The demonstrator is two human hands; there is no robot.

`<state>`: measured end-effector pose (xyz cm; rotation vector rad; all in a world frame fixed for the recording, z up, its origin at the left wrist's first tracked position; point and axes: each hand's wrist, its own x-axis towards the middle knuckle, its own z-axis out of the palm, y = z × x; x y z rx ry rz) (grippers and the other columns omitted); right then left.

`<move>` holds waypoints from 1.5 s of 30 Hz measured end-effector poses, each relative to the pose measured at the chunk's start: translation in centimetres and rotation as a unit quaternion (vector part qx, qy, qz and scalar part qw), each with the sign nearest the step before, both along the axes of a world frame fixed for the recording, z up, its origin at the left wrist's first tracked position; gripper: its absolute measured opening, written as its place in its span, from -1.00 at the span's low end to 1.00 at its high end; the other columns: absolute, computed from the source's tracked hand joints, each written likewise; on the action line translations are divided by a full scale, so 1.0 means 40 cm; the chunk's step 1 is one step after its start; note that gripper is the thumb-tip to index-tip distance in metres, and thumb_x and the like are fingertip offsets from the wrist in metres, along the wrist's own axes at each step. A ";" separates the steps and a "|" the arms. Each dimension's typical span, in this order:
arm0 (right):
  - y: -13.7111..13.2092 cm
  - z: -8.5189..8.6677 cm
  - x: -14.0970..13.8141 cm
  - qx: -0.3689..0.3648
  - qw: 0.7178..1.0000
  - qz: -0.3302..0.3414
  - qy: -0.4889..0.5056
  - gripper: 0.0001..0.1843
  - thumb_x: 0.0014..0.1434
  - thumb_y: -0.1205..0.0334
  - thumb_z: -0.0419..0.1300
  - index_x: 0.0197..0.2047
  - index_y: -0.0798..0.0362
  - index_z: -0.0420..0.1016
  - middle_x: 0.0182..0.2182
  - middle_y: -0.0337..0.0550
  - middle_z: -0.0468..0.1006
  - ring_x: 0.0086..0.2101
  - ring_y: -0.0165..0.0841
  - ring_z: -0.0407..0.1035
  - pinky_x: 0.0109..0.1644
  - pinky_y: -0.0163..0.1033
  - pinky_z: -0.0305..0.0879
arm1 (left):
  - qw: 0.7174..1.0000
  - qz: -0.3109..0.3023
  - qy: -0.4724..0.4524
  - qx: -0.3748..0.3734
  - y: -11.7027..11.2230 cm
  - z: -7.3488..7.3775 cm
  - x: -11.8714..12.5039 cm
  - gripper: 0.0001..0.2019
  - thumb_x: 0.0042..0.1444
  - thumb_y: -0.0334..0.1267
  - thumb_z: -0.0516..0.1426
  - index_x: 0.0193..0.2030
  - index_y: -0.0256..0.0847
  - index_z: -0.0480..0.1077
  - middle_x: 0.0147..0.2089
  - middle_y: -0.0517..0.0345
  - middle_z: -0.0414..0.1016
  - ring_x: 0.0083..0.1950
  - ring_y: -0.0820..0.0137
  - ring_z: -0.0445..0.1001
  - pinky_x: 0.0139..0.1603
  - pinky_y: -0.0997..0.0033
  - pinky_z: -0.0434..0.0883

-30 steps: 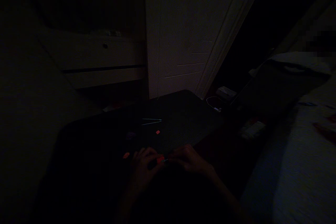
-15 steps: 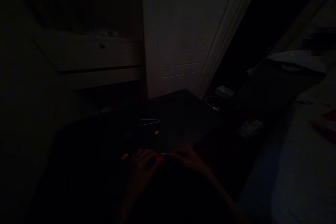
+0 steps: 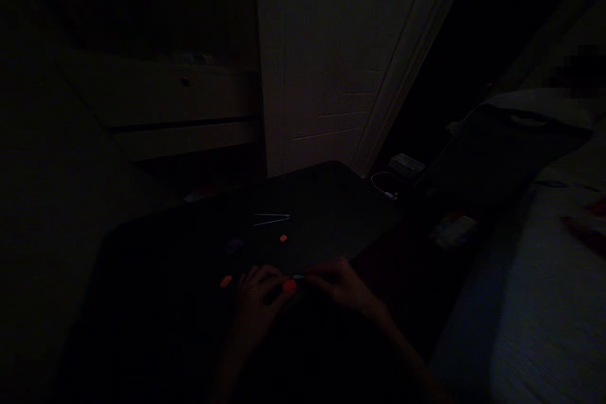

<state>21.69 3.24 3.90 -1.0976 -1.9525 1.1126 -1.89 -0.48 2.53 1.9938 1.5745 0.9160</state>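
The scene is very dark. My left hand [image 3: 258,293] is closed, thumb and fingertips pinching a small bright orange piece [image 3: 289,286] over the dark table. Close against it on the right, my right hand [image 3: 338,283] has its fingers pressed together around a slim pale pointed thing [image 3: 298,276], whose kind I cannot make out. Beyond the hands lie a V-shaped pair of tweezers [image 3: 272,219] and a small orange piece [image 3: 283,238]. Another orange piece [image 3: 226,281] rests left of my left hand. A dim roundish thing [image 3: 233,245] sits behind that.
The dark table [image 3: 326,192] reaches toward a pale door [image 3: 317,76]. A cabinet with drawers [image 3: 189,101] stands at the back left. Right of the table are a white cable [image 3: 379,186], a box [image 3: 406,166] and a bed with a pale cover [image 3: 544,303].
Both hands stay nearly in place. The orange piece at my left fingertips shows a rounder outline now, as if turned slightly. The picture is a little darker.
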 end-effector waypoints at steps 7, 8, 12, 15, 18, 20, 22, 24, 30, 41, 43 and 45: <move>-0.001 0.016 -0.004 0.009 0.999 0.010 -0.044 -0.72 0.36 0.14 0.23 -0.22 0.04 0.78 -0.30 -0.13 0.76 -0.27 -0.22 0.60 -0.13 -0.23 0.39 | 1.000 0.000 0.004 0.000 0.002 -0.005 0.004 -0.93 0.19 -0.18 0.37 -0.19 0.06 0.70 -0.11 0.18 0.69 -0.02 0.15 0.59 0.04 0.05 0.41; -0.001 0.018 -0.005 0.011 0.999 0.015 -0.051 -0.71 0.36 0.16 0.22 -0.24 0.05 0.77 -0.32 -0.14 0.75 -0.29 -0.23 0.59 -0.15 -0.25 0.38 | 1.000 0.000 0.004 -0.001 0.002 -0.005 0.005 -0.93 0.18 -0.19 0.37 -0.19 0.05 0.70 -0.12 0.18 0.70 -0.02 0.15 0.59 0.03 0.05 0.41; -0.003 0.023 -0.011 0.012 0.997 0.024 -0.074 -0.71 0.37 0.18 0.20 -0.27 0.06 0.75 -0.36 -0.16 0.73 -0.33 -0.27 0.56 -0.21 -0.27 0.32 | 1.000 0.004 0.016 -0.003 0.003 -0.004 0.006 -0.94 0.20 -0.17 0.36 -0.20 0.06 0.69 -0.12 0.19 0.70 -0.02 0.15 0.59 0.04 0.05 0.41; -0.006 0.025 -0.014 0.015 0.997 0.017 -0.078 -0.70 0.37 0.17 0.20 -0.26 0.05 0.75 -0.34 -0.16 0.74 -0.32 -0.26 0.57 -0.20 -0.27 0.32 | 1.000 0.007 0.016 0.005 0.001 -0.009 0.005 -0.93 0.20 -0.18 0.35 -0.18 0.07 0.68 -0.08 0.20 0.70 0.00 0.15 0.59 0.08 0.03 0.41; -0.009 0.027 -0.014 0.011 0.997 0.011 -0.076 -0.69 0.39 0.16 0.18 -0.22 0.06 0.75 -0.31 -0.13 0.75 -0.30 -0.25 0.59 -0.19 -0.27 0.34 | 1.000 0.009 0.003 0.010 -0.003 -0.015 0.001 -0.81 0.11 -0.19 0.40 -0.11 0.07 0.67 -0.06 0.18 0.69 0.03 0.13 0.59 0.09 0.04 0.43; -0.011 0.029 -0.011 0.011 0.997 0.011 -0.076 -0.69 0.39 0.16 0.18 -0.21 0.06 0.76 -0.30 -0.13 0.76 -0.28 -0.24 0.61 -0.16 -0.26 0.36 | 1.000 0.017 -0.012 0.014 -0.004 -0.016 -0.001 -0.76 0.05 -0.18 0.43 -0.10 0.04 0.66 -0.06 0.15 0.68 0.03 0.11 0.59 0.08 0.05 0.45; -0.014 0.032 -0.008 0.013 0.997 0.008 -0.077 -0.69 0.40 0.15 0.18 -0.21 0.05 0.76 -0.28 -0.11 0.76 -0.26 -0.22 0.61 -0.13 -0.25 0.39 | 0.999 0.020 -0.026 0.015 -0.004 -0.015 -0.001 -0.82 0.07 -0.18 0.40 -0.15 0.01 0.65 -0.08 0.14 0.69 0.02 0.11 0.60 0.08 0.07 0.46; -0.018 0.033 -0.008 0.009 0.997 0.002 -0.078 -0.67 0.41 0.12 0.18 -0.19 0.05 0.77 -0.28 -0.10 0.77 -0.26 -0.20 0.62 -0.12 -0.22 0.41 | 0.999 0.022 -0.032 0.009 -0.005 -0.013 0.000 -0.88 0.12 -0.17 0.36 -0.18 0.01 0.63 -0.08 0.15 0.70 0.02 0.11 0.60 0.09 0.07 0.46; -0.047 0.009 -0.032 0.003 0.998 -0.062 0.006 -0.72 0.38 0.07 0.26 -0.09 -0.04 0.79 -0.16 -0.11 0.80 -0.16 -0.13 0.67 -0.03 -0.18 0.48 | 0.997 0.063 -0.048 0.021 -0.014 -0.002 0.006 -0.88 0.14 -0.24 0.30 -0.17 -0.01 0.58 -0.21 0.22 0.68 -0.18 0.23 0.60 -0.03 0.19 0.47; -0.067 0.024 -0.052 0.019 0.999 -0.019 -0.040 -0.73 0.42 0.15 0.21 -0.12 -0.05 0.78 -0.16 -0.13 0.80 -0.19 -0.18 0.68 -0.02 -0.22 0.48 | 0.999 0.019 -0.035 0.018 -0.006 0.017 0.009 -0.92 0.11 -0.25 0.35 -0.23 -0.01 0.62 -0.19 0.17 0.67 -0.08 0.19 0.59 0.00 0.17 0.44; -0.067 0.027 -0.047 0.010 0.999 -0.022 -0.046 -0.72 0.42 0.13 0.21 -0.14 -0.05 0.78 -0.17 -0.13 0.80 -0.23 -0.19 0.68 -0.07 -0.23 0.48 | 0.999 0.009 -0.039 0.010 -0.006 0.015 0.007 -0.90 0.13 -0.20 0.36 -0.19 0.01 0.64 -0.13 0.17 0.69 -0.05 0.17 0.60 0.03 0.15 0.44; -0.067 0.027 -0.042 0.007 0.999 -0.025 -0.044 -0.72 0.43 0.11 0.21 -0.15 -0.06 0.78 -0.17 -0.14 0.80 -0.22 -0.19 0.67 -0.06 -0.23 0.48 | 0.999 0.008 -0.034 0.006 -0.006 0.012 0.006 -0.90 0.17 -0.17 0.35 -0.16 0.06 0.66 -0.10 0.19 0.70 -0.02 0.16 0.61 0.05 0.14 0.43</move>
